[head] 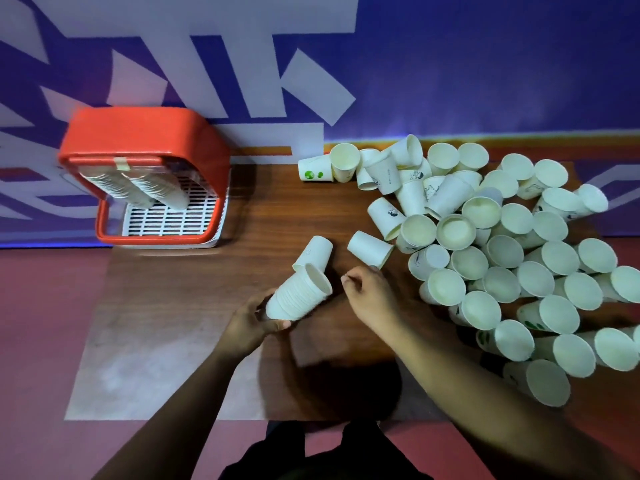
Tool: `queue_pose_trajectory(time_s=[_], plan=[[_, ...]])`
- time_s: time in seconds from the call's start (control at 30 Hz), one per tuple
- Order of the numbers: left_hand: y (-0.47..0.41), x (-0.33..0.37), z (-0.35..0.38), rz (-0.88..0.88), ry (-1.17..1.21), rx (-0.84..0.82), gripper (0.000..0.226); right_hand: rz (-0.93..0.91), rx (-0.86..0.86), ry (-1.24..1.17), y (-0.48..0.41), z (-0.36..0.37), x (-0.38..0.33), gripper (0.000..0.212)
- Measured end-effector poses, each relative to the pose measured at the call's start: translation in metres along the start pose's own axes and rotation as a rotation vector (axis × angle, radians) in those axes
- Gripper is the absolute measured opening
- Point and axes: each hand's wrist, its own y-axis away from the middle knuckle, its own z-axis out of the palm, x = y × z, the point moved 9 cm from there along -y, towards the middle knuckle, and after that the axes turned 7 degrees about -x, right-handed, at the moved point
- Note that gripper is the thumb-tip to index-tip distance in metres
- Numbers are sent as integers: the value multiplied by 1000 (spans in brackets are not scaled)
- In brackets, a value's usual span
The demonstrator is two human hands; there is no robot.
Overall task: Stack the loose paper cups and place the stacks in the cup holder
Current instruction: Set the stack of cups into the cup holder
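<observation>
Now one stack (298, 296) in left hand (249, 327) (two in holder (145, 133)).

Right edge cuts off the cup pile (512, 258); its lower cups are buried and the prints are too small to read. The stacks (156, 190) in the cup holder (145, 133) have their upper ends hidden under its red hood. The right hand (367, 294) hides its own fingertips next to the lying cup (369, 249), so contact is unclear.

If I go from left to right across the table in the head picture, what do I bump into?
Cup holder → left hand → stack held in that hand → right hand → pile of loose cups.
</observation>
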Motion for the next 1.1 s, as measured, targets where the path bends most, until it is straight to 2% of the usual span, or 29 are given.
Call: queue_pose_trajectory(time_s=[0.03,0.13,0.3,0.37,0.5,0.57,0.6,0.67,0.73,0.8,0.9,1.0,1.1], plan=[[5,-6,-12,-10,18,34,78,-3,-36,68,-8,7,-7,26],[19,-22,-46,-33,57,132,83,-96,-131,367,-30,34,-40,56],[38,-48,-83,-69,100,201,73,-184,-331,812,-76,86,-75,99],[42,-57,-94,-67,123,220,68,-227,-367,920,-88,99,-84,99],[48,-74,-113,-77,129,220,64,-270,-338,1031,-99,115,-99,76],[49,-81,-122,-77,130,212,64,-238,-253,915,-100,114,-107,73],[50,-84,-126,-69,130,205,64,-192,-190,763,-98,109,-112,73],[50,-87,-133,-51,126,188,64,-32,-74,298,-94,91,-117,70],[48,-86,-139,-29,128,153,65,107,-49,-209,-82,85,-119,75],[45,-79,-141,-3,146,101,66,108,-85,-464,-63,86,-132,83],[42,-58,-143,57,166,45,69,30,-154,-547,-33,92,-152,75],[43,-34,-142,125,174,27,73,4,-152,-464,-14,90,-159,76],[45,-12,-133,179,187,5,70,-5,-222,-408,2,96,-164,70]])
